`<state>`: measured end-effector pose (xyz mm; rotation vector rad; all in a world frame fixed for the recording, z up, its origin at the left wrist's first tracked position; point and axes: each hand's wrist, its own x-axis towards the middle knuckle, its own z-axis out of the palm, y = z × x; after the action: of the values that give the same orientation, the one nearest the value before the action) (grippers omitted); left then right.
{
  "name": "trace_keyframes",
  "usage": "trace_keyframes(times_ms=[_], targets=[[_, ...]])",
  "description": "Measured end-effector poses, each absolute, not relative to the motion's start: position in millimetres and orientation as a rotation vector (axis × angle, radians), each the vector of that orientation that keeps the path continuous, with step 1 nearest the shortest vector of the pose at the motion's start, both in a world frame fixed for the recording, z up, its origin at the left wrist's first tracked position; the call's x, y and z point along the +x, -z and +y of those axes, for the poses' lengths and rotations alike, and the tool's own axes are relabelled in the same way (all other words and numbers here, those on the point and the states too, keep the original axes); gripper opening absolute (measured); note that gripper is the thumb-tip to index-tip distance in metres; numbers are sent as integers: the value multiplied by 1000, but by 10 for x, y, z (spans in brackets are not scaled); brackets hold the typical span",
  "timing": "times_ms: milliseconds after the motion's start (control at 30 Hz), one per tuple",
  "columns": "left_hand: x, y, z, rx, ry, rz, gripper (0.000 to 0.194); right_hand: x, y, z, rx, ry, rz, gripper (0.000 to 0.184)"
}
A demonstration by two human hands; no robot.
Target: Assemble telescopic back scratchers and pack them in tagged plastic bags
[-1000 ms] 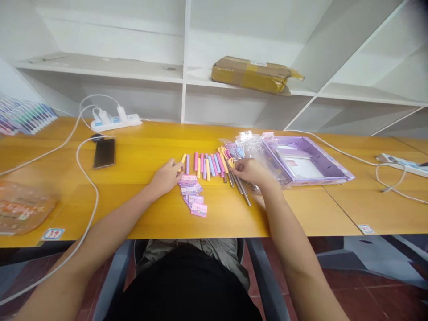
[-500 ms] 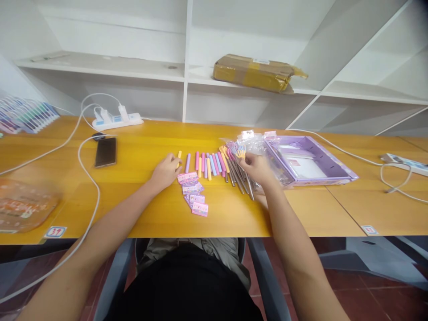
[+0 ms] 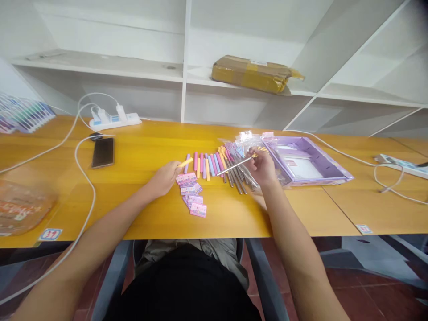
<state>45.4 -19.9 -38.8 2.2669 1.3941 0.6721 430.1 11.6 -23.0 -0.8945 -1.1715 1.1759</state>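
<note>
The left hand [image 3: 167,178] grips a yellow tube [image 3: 186,162], the right hand [image 3: 262,166] a metal rod [image 3: 234,166]. A sticker [image 3: 51,234] on the counter [image 3: 147,145] seemingly reads "39".

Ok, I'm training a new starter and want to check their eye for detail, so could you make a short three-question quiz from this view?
1. Multiple choice: what colour is the short stick held in the left hand?
a) pink
b) yellow
c) blue
2. True or false: the taped cardboard parcel lies on the desk.
3. Fill in: the long metal rod slanting across other rods and sticks is held in the ____ hand.

Key:
1. b) yellow
2. False; it lies on the white shelf.
3. right, so the full name is right hand.
</note>
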Motion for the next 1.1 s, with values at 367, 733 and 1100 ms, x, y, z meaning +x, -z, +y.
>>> trace_keyframes(times_ms=[367,733,1100], targets=[[644,386,-367,2299,-688,1170,27,4165,271,66,-684,-1403,-1140,31],[649,407,-381,2312,-661,1193,29,4077,259,32,-718,-1287,-1257,31],[583,432,-363,2417,-627,1351,32,4016,258,-20,-785,-1217,-1312,34]])
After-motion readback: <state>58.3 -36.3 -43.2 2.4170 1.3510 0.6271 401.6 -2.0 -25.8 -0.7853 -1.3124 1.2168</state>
